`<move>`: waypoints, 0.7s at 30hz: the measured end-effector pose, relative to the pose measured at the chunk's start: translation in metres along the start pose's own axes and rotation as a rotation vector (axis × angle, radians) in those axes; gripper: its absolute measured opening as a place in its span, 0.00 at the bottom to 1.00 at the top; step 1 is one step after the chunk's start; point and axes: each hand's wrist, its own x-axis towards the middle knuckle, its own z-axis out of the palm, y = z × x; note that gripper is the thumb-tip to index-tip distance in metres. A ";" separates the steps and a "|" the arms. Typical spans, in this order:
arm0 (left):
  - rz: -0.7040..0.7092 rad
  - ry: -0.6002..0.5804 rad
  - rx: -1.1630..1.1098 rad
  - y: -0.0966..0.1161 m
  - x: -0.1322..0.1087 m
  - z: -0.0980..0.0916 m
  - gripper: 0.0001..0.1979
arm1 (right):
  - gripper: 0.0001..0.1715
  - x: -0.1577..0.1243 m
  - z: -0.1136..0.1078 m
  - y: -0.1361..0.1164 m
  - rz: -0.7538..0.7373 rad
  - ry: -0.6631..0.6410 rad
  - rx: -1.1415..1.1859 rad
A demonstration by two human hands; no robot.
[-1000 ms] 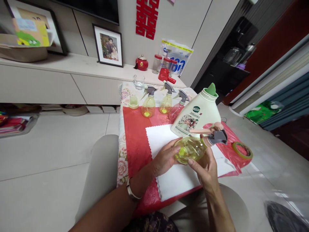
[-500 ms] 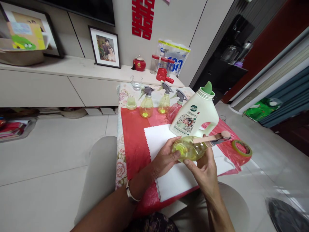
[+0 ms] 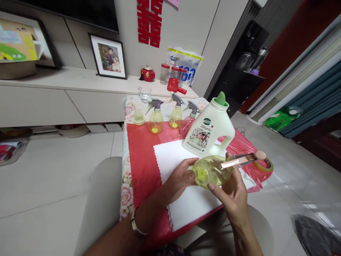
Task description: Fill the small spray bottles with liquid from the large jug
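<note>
A clear yellow pump bottle [image 3: 211, 172] lies tilted on its side in the air between my hands, its round base toward the left. Its beige-pink pump head [image 3: 243, 160] points right. My left hand [image 3: 182, 177] grips the base end, and my right hand [image 3: 233, 193] is wrapped round the underside near the neck. Just behind stands a pale green detergent jug [image 3: 206, 131] with a green spout and no cap on. Under the hands lies a white scallop-edged mat [image 3: 191, 206]. Farther back are two yellow spray bottles [image 3: 156, 122] and a pink spray bottle [image 3: 187, 124].
Red plastic sheeting [image 3: 141, 153] covers part of the table over a floral cloth [image 3: 126, 195]. A green cap [image 3: 139, 118] and a glass mug [image 3: 144, 94] sit at the back left. A tape roll [image 3: 270, 167] lies at the right. Jars [image 3: 164, 74] stand on the cabinet.
The view has shifted slightly, so the table appears a little lower and farther left. Both hands still hold the pump bottle, which now overlaps the tape roll with its pump head.
</note>
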 end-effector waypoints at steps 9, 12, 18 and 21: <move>-0.091 0.227 0.186 0.000 0.002 -0.004 0.26 | 0.37 0.040 -0.080 -0.007 -0.079 0.236 -0.089; -0.114 0.243 0.205 -0.003 0.005 -0.007 0.24 | 0.40 0.071 -0.108 0.006 -0.058 0.293 -0.201; -0.170 0.227 0.225 -0.007 0.010 -0.014 0.23 | 0.48 0.135 -0.136 0.048 -0.018 0.340 -0.358; -0.176 0.217 0.200 -0.008 0.012 -0.017 0.24 | 0.47 0.165 -0.138 0.073 -0.013 0.321 -0.358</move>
